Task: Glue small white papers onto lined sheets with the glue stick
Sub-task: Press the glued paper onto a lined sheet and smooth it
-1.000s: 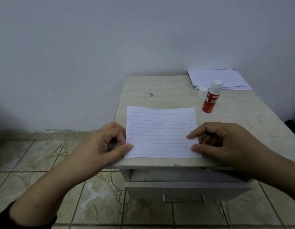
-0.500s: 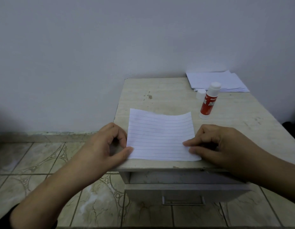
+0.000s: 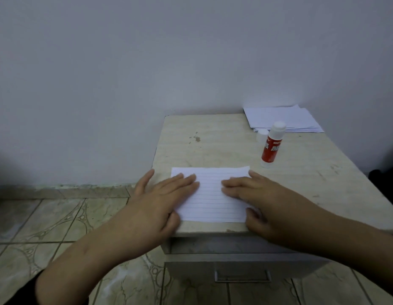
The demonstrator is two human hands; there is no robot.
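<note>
A lined sheet lies flat near the front edge of a small beige table. My left hand lies flat with straight fingers on the sheet's left part. My right hand presses flat on its right part, thumb at the front corner. A red glue stick stands upright and uncapped behind the sheet to the right. Its white cap sits just behind it. A stack of white papers lies at the table's far right corner. No small white paper shows on the sheet.
A grey wall rises right behind the table. A drawer with a metal handle juts out under the table's front edge. Tiled floor lies to the left. Something dark sits at the right edge.
Both hands went from pinching the sheet's side edges to lying flat on top of it with straight fingers. The sheet now lies flat; the view moved a little closer.
</note>
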